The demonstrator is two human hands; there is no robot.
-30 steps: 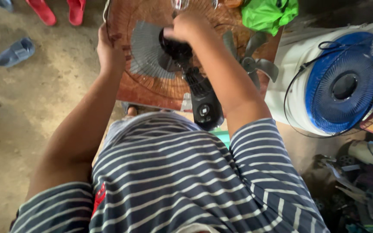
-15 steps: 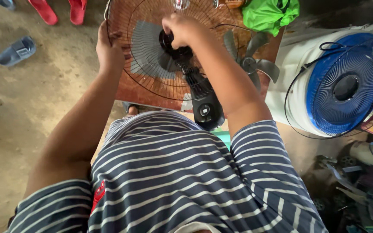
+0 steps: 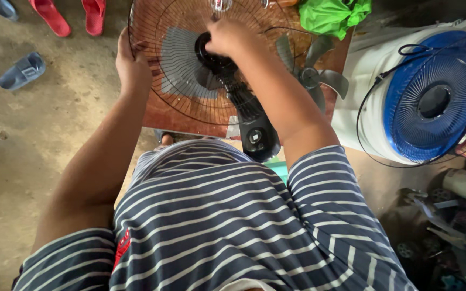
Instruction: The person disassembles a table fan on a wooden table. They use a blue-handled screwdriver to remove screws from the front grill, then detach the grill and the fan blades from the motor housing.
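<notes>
1. The concrete floor [image 3: 39, 140] fills the left side of the head view, from seven to eleven o'clock. A grey slipper [image 3: 21, 71] lies at ten o'clock and a pair of red sandals [image 3: 71, 13] at eleven.
2. A white and blue fan [image 3: 432, 102] lies on its back at two to three o'clock, grille upward, with a loose wire guard ring [image 3: 370, 102] about it.
3. The brown table top [image 3: 190, 116] sits at twelve o'clock and carries the work.
4. The black fan [image 3: 249, 124] lies on that table, its base toward the person and its head away. Its wire guard [image 3: 152, 81] stands open around a grey blade [image 3: 182, 62].
5. A spare grey blade set [image 3: 314, 75] rests just beside it at one o'clock, under a green cloth [image 3: 333, 13].
6. The left hand [image 3: 131, 64] is clenched around the guard's rim at eleven o'clock, steadying it.
7. The right hand [image 3: 227, 37] is closed over the black hub at the blade's centre; what the fingers pinch there is hidden.
8. Risks, as I judge them:
   - The thin wires could bend or nip the left fingers if the guard twists under the right hand's turning force.
   - The blade could crack if the hub is forced while the guard is held rigid.
   - Any small hub fastener that comes off could roll off the table to the floor or into the clutter at four o'clock.
</notes>
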